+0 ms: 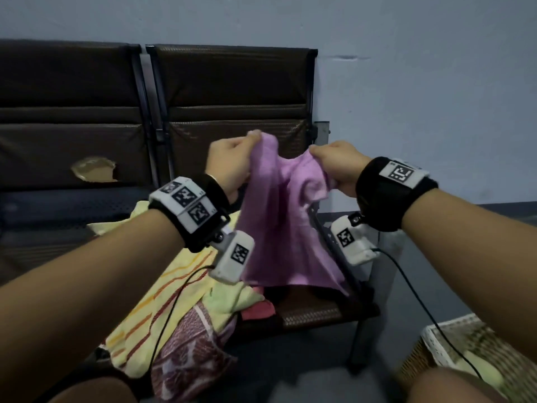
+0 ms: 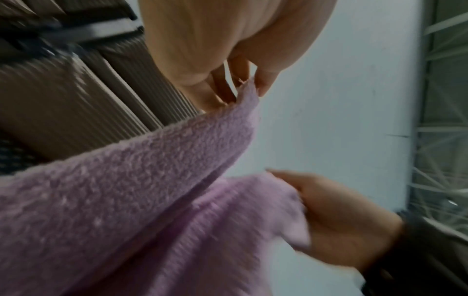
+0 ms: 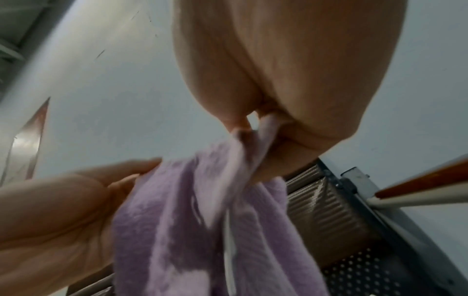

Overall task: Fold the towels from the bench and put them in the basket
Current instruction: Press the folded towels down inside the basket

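Note:
A lilac towel (image 1: pixel 279 228) hangs in the air above the brown bench seat (image 1: pixel 311 314). My left hand (image 1: pixel 232 161) pinches its upper left edge, and my right hand (image 1: pixel 337 167) grips the upper right edge. The cloth sags between them and drapes down. In the left wrist view my left hand (image 2: pixel 243 80) holds the lilac towel (image 2: pixel 126 190) by a corner, with my right hand (image 2: pixel 341 216) lower down. In the right wrist view my right hand (image 3: pixel 266 130) bunches the lilac towel (image 3: pixel 190 230). A wicker basket (image 1: pixel 447 341) stands on the floor at lower right.
A heap of other towels lies on the bench at lower left: a yellow striped one (image 1: pixel 162 301), a pale green one (image 1: pixel 232 298), a red one (image 1: pixel 258 311) and a maroon patterned one (image 1: pixel 189 353). Dark seat backs (image 1: pixel 232 91) and a blue-grey wall (image 1: pixel 421 97) stand behind.

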The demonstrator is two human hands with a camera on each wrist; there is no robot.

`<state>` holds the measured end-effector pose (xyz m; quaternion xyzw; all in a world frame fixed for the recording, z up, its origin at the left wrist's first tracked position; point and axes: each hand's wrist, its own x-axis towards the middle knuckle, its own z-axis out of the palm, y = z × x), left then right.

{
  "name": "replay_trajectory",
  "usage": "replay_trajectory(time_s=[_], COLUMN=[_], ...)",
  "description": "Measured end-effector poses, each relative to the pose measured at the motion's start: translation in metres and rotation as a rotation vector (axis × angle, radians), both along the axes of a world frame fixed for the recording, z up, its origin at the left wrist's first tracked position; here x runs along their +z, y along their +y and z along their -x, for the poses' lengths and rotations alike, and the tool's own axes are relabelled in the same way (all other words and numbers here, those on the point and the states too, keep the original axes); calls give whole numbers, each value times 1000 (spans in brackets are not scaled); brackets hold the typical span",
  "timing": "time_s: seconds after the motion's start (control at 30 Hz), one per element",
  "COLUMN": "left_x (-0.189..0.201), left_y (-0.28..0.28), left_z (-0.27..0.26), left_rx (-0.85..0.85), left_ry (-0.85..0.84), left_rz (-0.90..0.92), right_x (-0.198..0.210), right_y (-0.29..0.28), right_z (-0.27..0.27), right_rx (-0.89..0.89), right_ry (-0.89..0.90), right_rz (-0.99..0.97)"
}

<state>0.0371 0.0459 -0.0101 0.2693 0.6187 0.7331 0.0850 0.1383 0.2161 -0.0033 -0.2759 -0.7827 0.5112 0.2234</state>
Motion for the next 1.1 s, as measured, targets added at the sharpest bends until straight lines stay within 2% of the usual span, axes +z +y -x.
replay_trajectory(time_s=[0.13, 0.2, 0.27, 0.37, 0.4, 0.47, 0.53, 0.6, 0.67, 0.77, 0.83, 1.0, 1.1], left_x=[-9, -12, -11, -9, -9, -12, -15, -14, -12, -13, -14, 5, 21], left_y=[10, 7, 4, 3, 2, 1, -1, 0, 7, 23, 39, 78, 85], left_z=[-43, -49, -46, -29, -24, -14, -6, 3, 17, 41, 53, 74, 81], left_rx=[-189, -241, -248, -37, -37, -237, -442, -489, -435, -318, -204, -6, -19], left_ry=[152, 199, 103, 64, 66, -13, -86, -90, -48, 71, 173, 300, 282], left_rz=[92, 176, 142, 112, 138, 218, 324, 377, 382, 361, 364, 242, 101], right_x=[1, -1, -5, -6, -5, -1, 1, 3, 5, 3, -1, -5, -4], right_y=[-17, -18, -18, -12, -12, -10, -6, 1, 10, 33, 48, 71, 75], right_z=[-1, -7, -13, -21, -23, -25, -24, -24, -26, -24, -19, 1, 8], right_rx=[170, 240, 270, 354, 399, 454, 448, 419, 371, 224, 103, -182, -197], right_ry=[18, -33, -73, -102, -95, -68, -48, -30, -85, -365, -407, -13, 255], right_rz=[265, 230, 135, 63, 82, 116, 112, 88, -9, -317, -426, -454, -345])
